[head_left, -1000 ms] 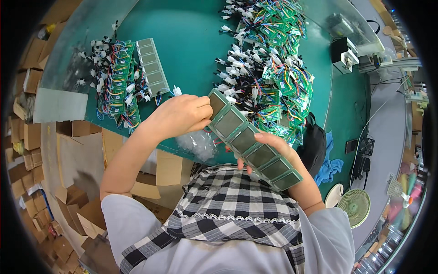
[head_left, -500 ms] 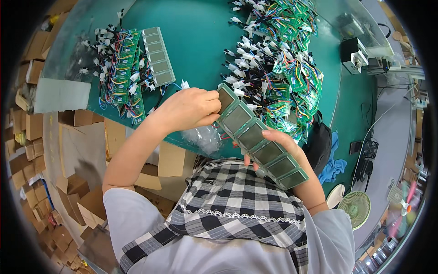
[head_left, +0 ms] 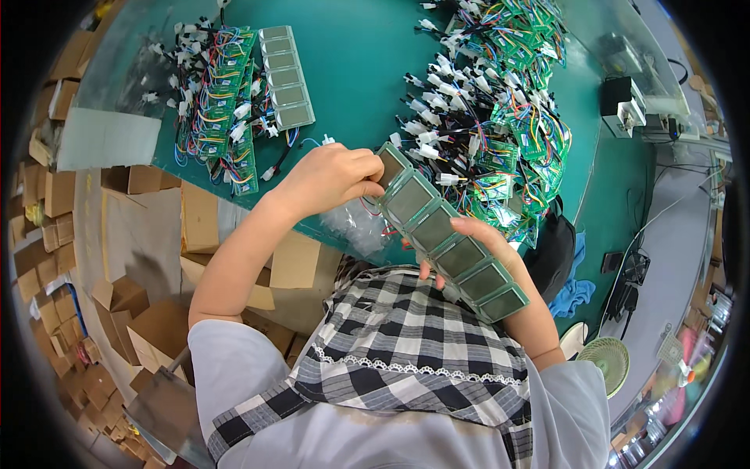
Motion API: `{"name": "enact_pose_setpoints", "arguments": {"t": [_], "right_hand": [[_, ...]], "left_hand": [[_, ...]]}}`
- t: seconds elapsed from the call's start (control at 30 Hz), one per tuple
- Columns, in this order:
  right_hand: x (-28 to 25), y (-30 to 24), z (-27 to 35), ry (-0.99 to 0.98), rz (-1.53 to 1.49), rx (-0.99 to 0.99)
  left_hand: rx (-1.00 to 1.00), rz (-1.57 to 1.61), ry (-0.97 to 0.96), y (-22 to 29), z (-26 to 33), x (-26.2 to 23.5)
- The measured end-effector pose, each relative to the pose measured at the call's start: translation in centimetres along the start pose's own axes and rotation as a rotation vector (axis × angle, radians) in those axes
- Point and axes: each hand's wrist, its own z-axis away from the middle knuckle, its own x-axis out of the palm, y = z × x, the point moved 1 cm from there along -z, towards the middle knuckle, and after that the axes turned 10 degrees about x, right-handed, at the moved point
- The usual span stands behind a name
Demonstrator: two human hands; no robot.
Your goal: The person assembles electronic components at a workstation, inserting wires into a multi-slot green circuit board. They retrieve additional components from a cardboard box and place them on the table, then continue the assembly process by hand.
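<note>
Both hands are at a long strip of several square grey display panels in green-edged frames (head_left: pixel 432 229), tilted from upper left to lower right above my lap. My right hand (head_left: pixel 486 248) grips its middle, thumb on the front edge and fingers behind. At the strip's upper end, my left hand (head_left: pixel 337 178) is closed, thumb and fingers pinched against the corner panel's edge. Whether a film or wire is between those fingers is hidden. Just behind that hand lies a white connector (head_left: pixel 327 140) on a thin cable. Crumpled clear plastic (head_left: pixel 355 228) lies below it.
Wired green circuit boards (head_left: pixel 226 102) and a similar panel strip (head_left: pixel 287 78) lie on the green table at left. A larger heap of wired boards (head_left: pixel 500 141) is at right, near a black bag (head_left: pixel 551 254) and blue cloth (head_left: pixel 574 289). Cardboard boxes (head_left: pixel 156 320) stand at left.
The view has shifted slightly, so the table items appear a little higher and further right. Both hands keep their places on the panel strip, with hardly any movement.
</note>
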Motion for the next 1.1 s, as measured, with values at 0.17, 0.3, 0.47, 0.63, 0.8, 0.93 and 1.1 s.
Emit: {"name": "enact_pose_setpoints", "arguments": {"t": [0.17, 0.3, 0.47, 0.63, 0.8, 0.93, 1.1], "right_hand": [[-1.2, -0.6, -0.2, 0.025, -0.067, -0.120], [-1.6, -0.7, -0.6, 0.052, -0.131, -0.139], [-1.7, -0.8, -0.8, 0.148, -0.171, -0.087], [-0.7, -0.3, -1.5, 0.200, -0.139, 0.015], [-1.2, -0.6, -1.6, 0.126, -0.002, 0.002], [-0.6, -1.1, -1.4, 0.153, 0.076, -0.025], [-0.7, -0.8, -1.3, 0.124, 0.090, -0.040]], "left_hand": [[-0.048, -0.574, 0.583, -1.1, 3.9, 1.0], [0.039, -0.431, -0.069, -2.3, 9.0, 11.8], [-0.035, -0.005, 0.217, 0.4, 4.2, 7.9], [0.170, -0.023, 0.077, 2.2, -1.8, 3.6], [0.227, -0.020, 0.021, 1.5, -2.2, 3.3], [0.225, 0.018, 0.029, 1.4, -2.4, 3.3], [0.180, 0.053, 0.085, 1.7, -2.0, 3.1]]}}
